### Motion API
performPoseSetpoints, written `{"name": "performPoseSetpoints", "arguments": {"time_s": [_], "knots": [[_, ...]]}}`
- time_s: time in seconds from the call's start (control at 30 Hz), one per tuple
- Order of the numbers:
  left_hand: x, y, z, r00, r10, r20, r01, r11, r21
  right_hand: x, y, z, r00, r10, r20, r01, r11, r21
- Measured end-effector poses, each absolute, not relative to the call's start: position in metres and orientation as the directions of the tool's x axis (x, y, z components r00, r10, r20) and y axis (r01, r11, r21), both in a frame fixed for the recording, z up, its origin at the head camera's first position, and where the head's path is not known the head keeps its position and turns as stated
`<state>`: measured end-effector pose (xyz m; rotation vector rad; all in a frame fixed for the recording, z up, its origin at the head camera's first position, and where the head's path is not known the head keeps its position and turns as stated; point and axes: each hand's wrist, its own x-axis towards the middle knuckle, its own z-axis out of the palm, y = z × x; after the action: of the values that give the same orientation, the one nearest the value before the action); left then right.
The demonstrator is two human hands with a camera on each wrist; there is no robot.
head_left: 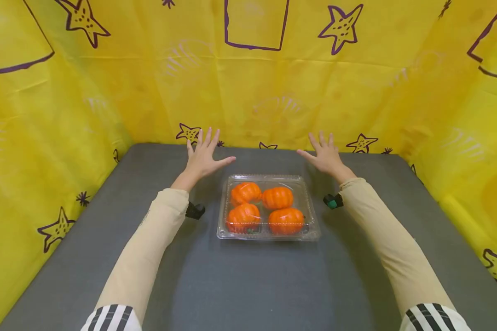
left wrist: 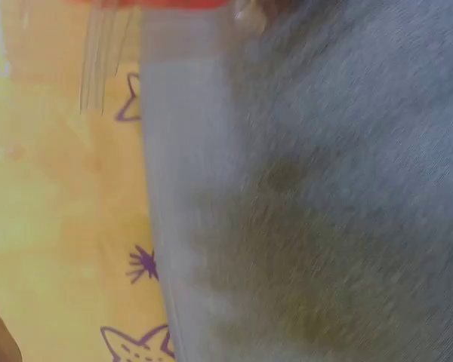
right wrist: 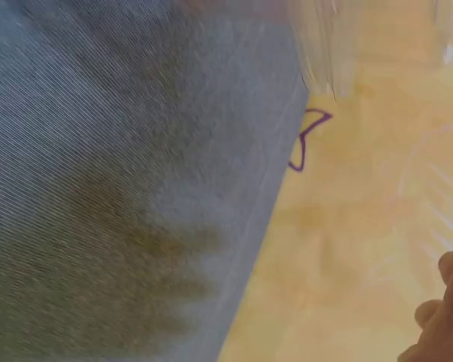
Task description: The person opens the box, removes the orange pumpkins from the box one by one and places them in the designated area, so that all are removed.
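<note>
A clear plastic clamshell box sits on the grey table with several small orange pumpkins inside; its lid looks closed over them. To the left of the box, my left hand is held with fingers straight and spread, touching nothing. On the other side, my right hand is spread the same way, apart from the box. The left wrist view catches only a bit of orange and clear plastic along its top edge. In the right wrist view, some fingertips show at the lower right corner.
A grey tabletop lies under everything. Yellow cloth with purple starfish drawings stands behind the table and along both sides. Dark wrist-worn devices hang below both cuffs, near the box's sides.
</note>
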<state>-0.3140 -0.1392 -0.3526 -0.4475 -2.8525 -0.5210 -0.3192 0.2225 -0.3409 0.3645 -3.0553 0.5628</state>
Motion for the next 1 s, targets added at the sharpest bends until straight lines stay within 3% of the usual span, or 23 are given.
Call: {"name": "performPoseSetpoints", "arguments": {"time_s": [0.23, 0.43, 0.63, 0.83, 1.0], "knots": [[-0.292, -0.139, -0.358, -0.898, 0.330, 0.291, 0.433, 0.780, 0.452, -0.302, 0.224, -0.347, -0.946, -0.305, 0.112, -0.320, 0.813, -0.487], [-0.275, -0.139, -0.367, -0.791, 0.390, 0.471, 0.612, 0.482, 0.628, -0.275, 0.227, -0.350, -0.933, -0.302, 0.196, -0.359, 0.731, -0.581], [-0.255, -0.139, -0.370, -0.706, 0.418, 0.571, 0.704, 0.333, 0.627, -0.252, 0.225, -0.350, -0.882, -0.352, 0.313, -0.471, 0.648, -0.599], [-0.216, -0.137, -0.352, -0.713, 0.430, 0.554, 0.689, 0.286, 0.666, -0.234, 0.224, -0.355, -0.845, -0.386, 0.370, -0.534, 0.586, -0.609], [-0.209, -0.142, -0.379, -0.700, 0.450, 0.554, 0.700, 0.281, 0.656, -0.219, 0.229, -0.361, -0.813, -0.432, 0.390, -0.579, 0.536, -0.614]]}}
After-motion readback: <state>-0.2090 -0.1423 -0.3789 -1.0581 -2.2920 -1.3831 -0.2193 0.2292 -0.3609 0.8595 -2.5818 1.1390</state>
